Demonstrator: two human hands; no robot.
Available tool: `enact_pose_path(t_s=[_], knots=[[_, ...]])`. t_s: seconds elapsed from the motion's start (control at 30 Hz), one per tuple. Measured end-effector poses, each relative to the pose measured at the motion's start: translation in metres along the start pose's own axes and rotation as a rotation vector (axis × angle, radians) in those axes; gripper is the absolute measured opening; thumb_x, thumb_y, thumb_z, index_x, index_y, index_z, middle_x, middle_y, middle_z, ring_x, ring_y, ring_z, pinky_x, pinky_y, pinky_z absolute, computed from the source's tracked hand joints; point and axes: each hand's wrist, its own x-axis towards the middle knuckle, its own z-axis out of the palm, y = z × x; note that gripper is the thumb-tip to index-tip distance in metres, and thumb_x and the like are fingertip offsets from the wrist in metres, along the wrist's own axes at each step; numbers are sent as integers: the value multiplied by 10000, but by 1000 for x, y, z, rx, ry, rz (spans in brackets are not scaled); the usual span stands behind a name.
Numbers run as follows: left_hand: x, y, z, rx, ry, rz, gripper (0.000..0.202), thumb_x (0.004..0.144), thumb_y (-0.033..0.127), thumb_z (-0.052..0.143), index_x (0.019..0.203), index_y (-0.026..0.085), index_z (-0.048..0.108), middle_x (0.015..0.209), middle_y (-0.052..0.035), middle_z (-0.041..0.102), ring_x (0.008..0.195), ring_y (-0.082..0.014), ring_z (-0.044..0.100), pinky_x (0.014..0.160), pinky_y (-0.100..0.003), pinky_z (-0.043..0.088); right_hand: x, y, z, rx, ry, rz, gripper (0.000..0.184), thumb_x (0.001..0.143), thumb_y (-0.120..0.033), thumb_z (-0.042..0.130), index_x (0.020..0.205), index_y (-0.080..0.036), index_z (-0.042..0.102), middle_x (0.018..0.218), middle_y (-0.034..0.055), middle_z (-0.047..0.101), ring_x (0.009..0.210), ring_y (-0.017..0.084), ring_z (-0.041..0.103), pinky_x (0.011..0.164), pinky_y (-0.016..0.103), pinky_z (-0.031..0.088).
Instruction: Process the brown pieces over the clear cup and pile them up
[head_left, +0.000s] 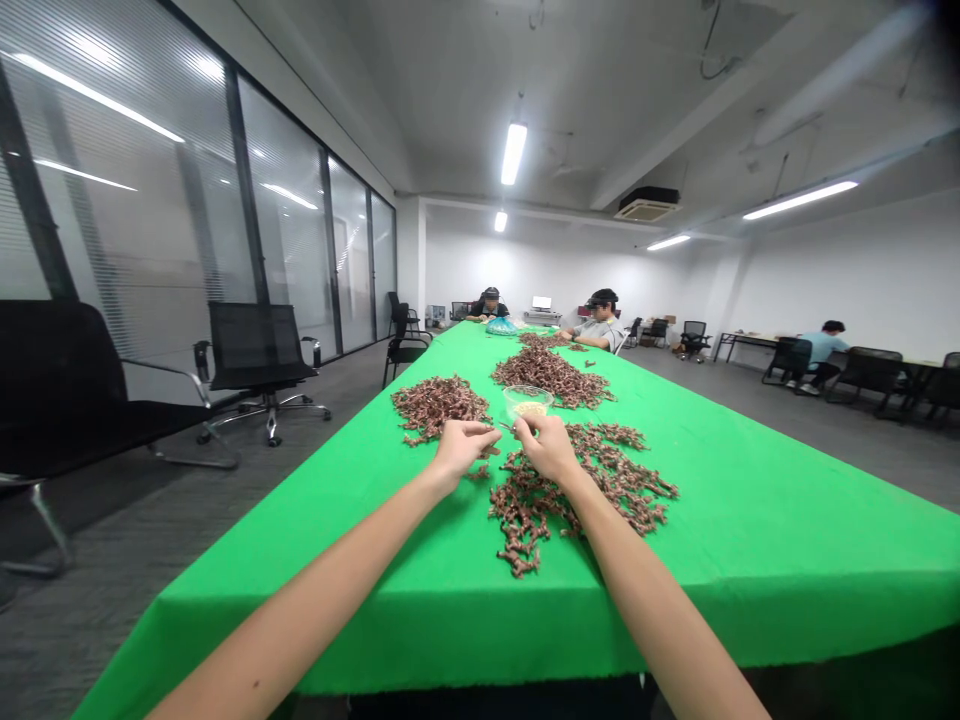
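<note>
A small brown piece [503,430] sits pinched between the fingertips of both hands, above the green cloth [750,500] and just in front of a bowl; it is too small to tell what it is. The left hand [459,447] closes thumb and fingers on it from one side. The right hand [546,447] closes on it from the other, with its fingers curled in.

Just beyond the fingertips stands a clear bowl [528,402], shallow and upright, with a low layer of pale yellowish bits inside. Under and to the right of the right hand spreads the near heap [600,480] of brown, twiggy pieces, loose on the cloth. The left heap [437,403] lies beyond the left hand, apart from the bowl. The far heap [551,375] lies behind the bowl, and another patch of the same stuff lies farther up the table.

Near the far end rests a blue bag [501,326]; its contents cannot be made out. Two co-workers sit there, one [600,322] with arms on the cloth. Black office chairs [259,360] stand along the glass wall on the left.
</note>
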Motion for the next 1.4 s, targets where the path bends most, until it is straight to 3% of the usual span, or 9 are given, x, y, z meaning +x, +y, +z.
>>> enact_pose_path(t_s=[0.27, 0.53, 0.97, 1.13, 1.4], knots=[[4, -6, -2, -16, 29, 59, 263, 623, 264, 854, 816, 94, 802, 735, -114, 760, 658, -187, 691, 691, -305, 535, 0, 0, 2, -2, -15, -7, 386, 959, -328, 457, 610, -197, 558, 592, 11, 594, 588, 137, 517, 637, 270, 346], [4, -4, -3, 15, 75, 84, 218, 614, 221, 824, 808, 122, 813, 737, -99, 767, 692, -196, 685, 741, -320, 533, -1, 3, 2, -18, -27, 2, 378, 958, -317, 463, 615, -192, 563, 590, 6, 595, 589, 130, 522, 626, 270, 322], [7, -7, -3, 6, 128, 102, 214, 584, 250, 794, 765, 138, 814, 864, -107, 783, 814, -211, 666, 847, -336, 506, -1, 3, 2, -33, -40, 22, 390, 945, -343, 458, 587, -196, 508, 554, -5, 528, 563, 124, 462, 614, 271, 307], [8, -8, -4, 28, 132, 123, 222, 600, 288, 799, 762, 137, 809, 835, -104, 774, 796, -212, 653, 824, -339, 499, 0, 3, 2, -19, -42, 29, 398, 936, -341, 464, 572, -192, 525, 531, -10, 518, 532, 116, 439, 589, 274, 290], [5, -8, -2, -15, -78, 79, 369, 615, 370, 859, 870, 108, 806, 798, -104, 759, 713, -170, 644, 780, -321, 513, 0, 3, 1, -2, -30, 48, 428, 934, -339, 467, 552, -183, 582, 497, -16, 501, 494, 110, 413, 555, 281, 279]])
